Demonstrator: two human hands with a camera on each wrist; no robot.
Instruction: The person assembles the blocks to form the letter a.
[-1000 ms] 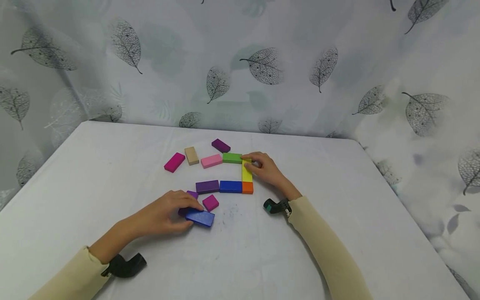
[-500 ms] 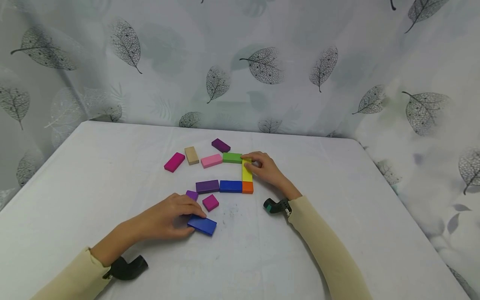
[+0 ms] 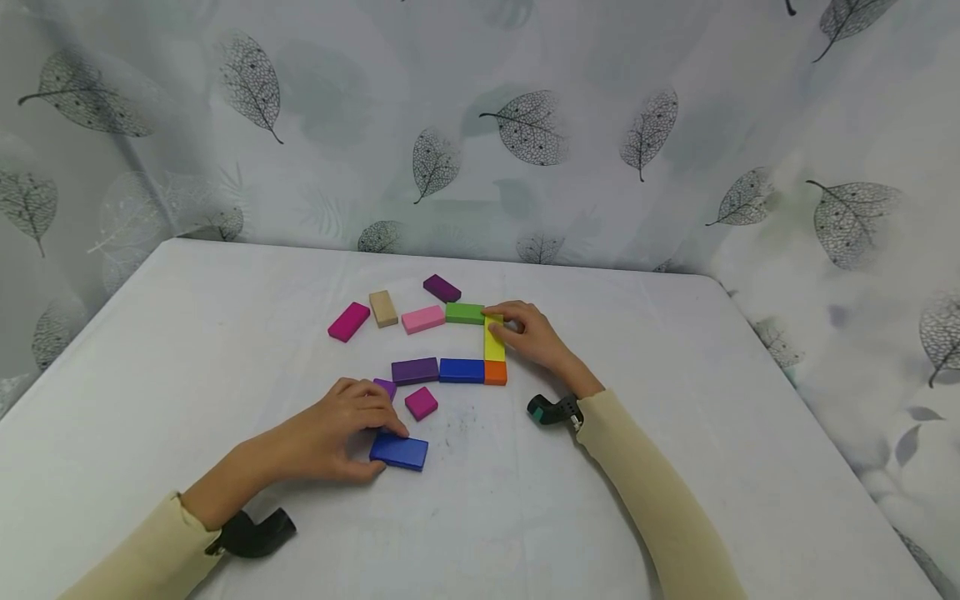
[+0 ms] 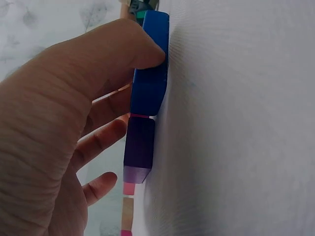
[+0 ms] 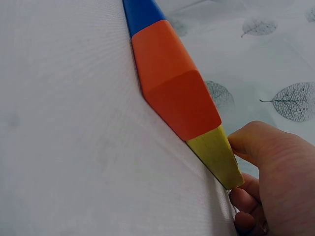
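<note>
My left hand (image 3: pixel 337 433) pinches a blue block (image 3: pixel 400 453) between thumb and fingers, low over the white table. In the left wrist view the thumb presses on that block, and a purple block (image 4: pixel 139 142) shows beyond it. My right hand (image 3: pixel 536 337) holds the far end of a yellow block (image 3: pixel 494 340) with thumb and index finger. The yellow block stands in a bent row: a green block (image 3: pixel 465 313) at its far end, an orange block (image 3: pixel 495 372) at its near end, then another blue block (image 3: pixel 461 371) and a dark purple one (image 3: pixel 415 372).
A small magenta block (image 3: pixel 422 403) and a partly hidden violet block (image 3: pixel 386 387) lie near my left hand. Farther back are a pink block (image 3: pixel 423 320), a beige one (image 3: pixel 383 308), a long magenta one (image 3: pixel 349 322) and a plum one (image 3: pixel 442 288). Leaf-patterned cloth surrounds the table (image 3: pixel 675 350).
My left hand has brought its blue block slightly nearer to me, then a little left, and turned it straighter. My right hand has stayed at the yellow block.
</note>
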